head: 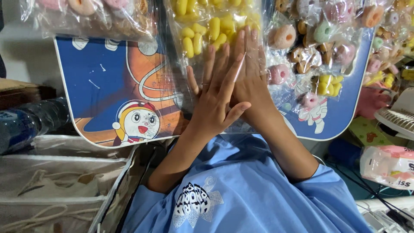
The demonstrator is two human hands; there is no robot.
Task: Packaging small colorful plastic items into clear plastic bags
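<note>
From my head camera I count two hands of mine and one small table [92, 73], blue with an orange cartoon scene and a white-helmeted figure on its top. My left hand [215, 101] and right hand [248, 80] are pressed flat together over the middle of the table, fingers straight and close, palms against a thin clear bag [224, 51] that I hold between them; a ring sits on one left finger. Beyond my fingertips, on the far edge of the table, lies a clear bag of yellow puffs [207, 26]. To the right of it on the table are many small clear packets of ring snacks [319, 39] in pink, orange, green and brown, too many and too overlapped to count. Another such bag [86, 13] lies at the table's far left corner. Left of the table lies one water bottle [26, 123]; right of it, one white fan [399, 116].
</note>
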